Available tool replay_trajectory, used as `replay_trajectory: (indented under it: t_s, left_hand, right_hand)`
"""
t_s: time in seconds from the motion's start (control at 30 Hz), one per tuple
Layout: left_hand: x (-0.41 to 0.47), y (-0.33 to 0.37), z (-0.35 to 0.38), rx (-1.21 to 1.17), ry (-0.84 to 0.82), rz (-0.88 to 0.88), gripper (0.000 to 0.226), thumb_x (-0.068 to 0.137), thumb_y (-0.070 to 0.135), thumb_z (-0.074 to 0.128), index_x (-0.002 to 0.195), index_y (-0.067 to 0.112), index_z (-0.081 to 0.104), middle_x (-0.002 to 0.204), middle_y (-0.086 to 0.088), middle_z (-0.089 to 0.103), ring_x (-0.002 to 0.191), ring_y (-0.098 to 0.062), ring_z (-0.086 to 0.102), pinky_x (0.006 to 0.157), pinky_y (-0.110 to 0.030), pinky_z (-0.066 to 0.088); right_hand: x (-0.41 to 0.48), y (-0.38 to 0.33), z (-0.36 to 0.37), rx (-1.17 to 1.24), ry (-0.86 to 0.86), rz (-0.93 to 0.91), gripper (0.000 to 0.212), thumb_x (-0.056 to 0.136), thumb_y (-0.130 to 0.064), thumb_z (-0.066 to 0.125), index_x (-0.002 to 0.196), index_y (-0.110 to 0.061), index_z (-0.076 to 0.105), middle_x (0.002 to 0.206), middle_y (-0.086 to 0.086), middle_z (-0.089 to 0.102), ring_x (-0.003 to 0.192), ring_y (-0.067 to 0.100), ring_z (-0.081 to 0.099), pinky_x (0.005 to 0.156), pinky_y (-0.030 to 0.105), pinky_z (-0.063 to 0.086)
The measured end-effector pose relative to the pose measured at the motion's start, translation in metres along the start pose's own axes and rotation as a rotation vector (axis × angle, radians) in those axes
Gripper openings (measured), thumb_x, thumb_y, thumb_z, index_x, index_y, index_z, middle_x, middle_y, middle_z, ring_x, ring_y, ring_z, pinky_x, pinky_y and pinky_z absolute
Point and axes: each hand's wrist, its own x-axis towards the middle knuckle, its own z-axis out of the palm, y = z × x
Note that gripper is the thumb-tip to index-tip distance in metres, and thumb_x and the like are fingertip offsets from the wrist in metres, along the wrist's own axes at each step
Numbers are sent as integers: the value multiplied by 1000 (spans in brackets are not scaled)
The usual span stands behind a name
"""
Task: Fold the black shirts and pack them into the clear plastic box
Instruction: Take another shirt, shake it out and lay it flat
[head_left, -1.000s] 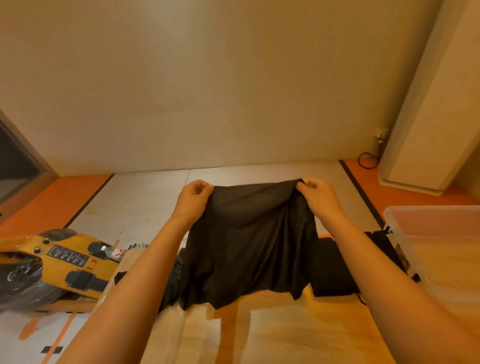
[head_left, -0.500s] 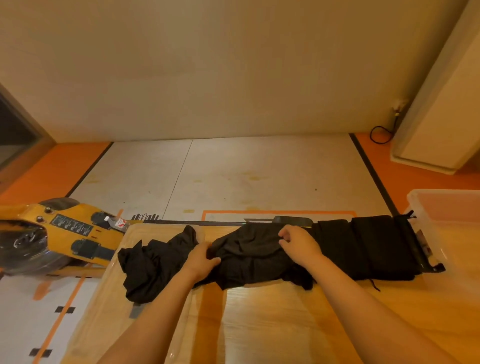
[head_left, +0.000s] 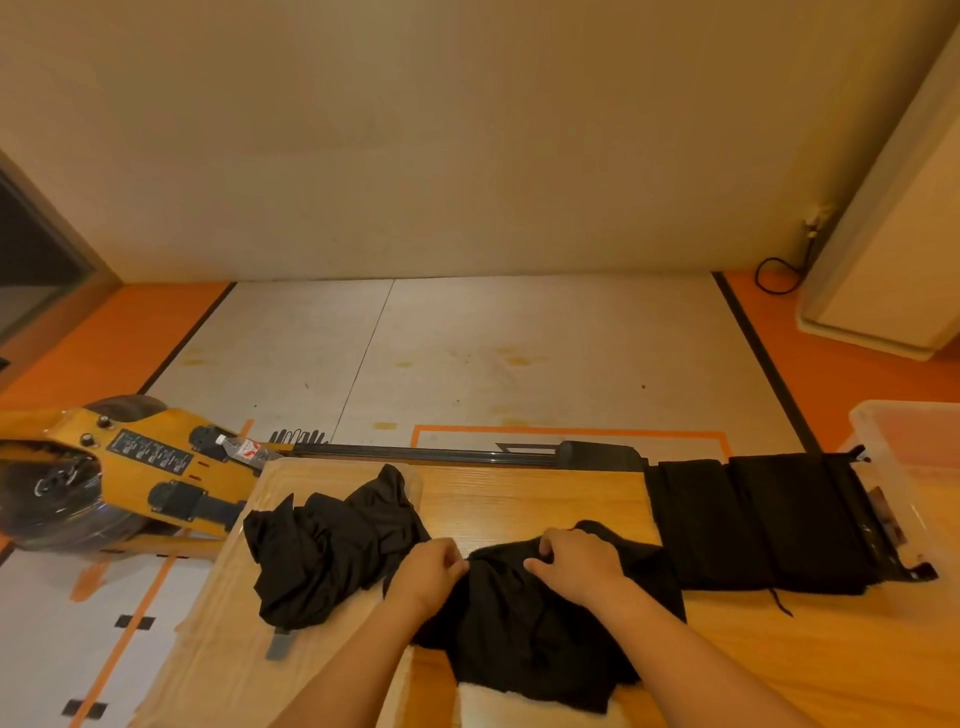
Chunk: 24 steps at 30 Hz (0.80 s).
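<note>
Close before me on the wooden counter, my left hand and right hand pinch the far edge of the limp black shirt, trailing toward me.

Your wooden table, left to right. Left end: what looks like clear film covers the top, and a crumpled shirt, black and bunched in a heap, lies partly on it. A grey tab sticks out under its near edge. Centre, near you: a second shirt, black, spread loose and wrinkled. Your left hand and right hand pinch its far edge. Right: a flat black panelled board; the second shirt reaches its left edge. Far right end: the clear plastic box, just beside the board.
</note>
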Motion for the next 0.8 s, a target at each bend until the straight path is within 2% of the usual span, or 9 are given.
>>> replay_trajectory:
  t_s: [0.1,0.17,0.27,0.33,0.4,0.5,0.6,0.7,0.8]
  left_hand:
    - [2,30,-17,-158,-22,111,24,96,26,56,72,23,53,75,5,59,70,-10,54,69,-25,44]
    - [4,50,-30,-246,-33,181,23,97,26,55,74,22,55,76,-1,61,70,-11,54,71,-29,46]
    - [1,70,-50,-286,-19,259,24,98,29,54,76,20,55,75,-3,60,69,-13,54,69,-29,46]
    - [-6,77,-66,-368,-49,260,24,96,32,56,83,13,57,72,-3,62,66,-14,57,67,-27,47]
    - [-11,78,-83,-425,-118,264,26,91,34,64,89,8,58,62,4,59,58,-6,53,61,-18,45]
    - [-13,80,-102,-281,-183,292,23,87,31,70,76,14,60,53,9,52,51,0,49,58,-14,41]
    - [-15,92,-120,-263,-155,322,33,89,28,68,61,18,54,48,8,46,48,-3,44,56,-16,38]
    - [-25,110,-139,-427,-46,370,30,94,27,60,67,14,56,58,7,50,56,-4,50,66,-17,41]
    - [-37,128,-155,-750,-10,392,23,98,24,50,86,10,64,79,1,65,84,-12,66,84,-24,50]
  right_hand:
    - [3,-4,-6,275,-65,-97,58,84,-56,61,133,-29,46,126,-7,53,118,15,52,95,32,45]
    - [4,-9,-10,406,-147,-176,55,83,-53,62,131,-27,53,127,-7,56,118,15,52,100,37,44]
    - [-1,-12,-23,549,-79,-210,27,91,-41,59,110,-22,66,104,-3,68,97,14,62,91,39,50]
    - [-6,-8,-40,637,5,-223,26,93,-39,57,100,-16,67,94,4,69,88,20,64,83,40,50]
    - [-13,-3,-61,728,81,-262,27,94,-35,56,95,-10,67,86,5,67,81,18,64,74,35,48]
    - [-24,-1,-96,781,169,-326,34,97,-29,54,84,1,61,74,6,52,68,12,51,65,23,37]
    - [-32,-3,-124,818,235,-397,33,99,-25,51,79,0,58,71,7,47,65,11,47,60,17,34]
    - [-38,0,-145,865,363,-383,28,100,-25,48,87,-9,67,81,8,61,75,15,57,67,16,41]
    - [-44,4,-156,863,561,-313,21,100,-26,48,95,-22,67,99,-1,63,93,9,58,73,12,41]
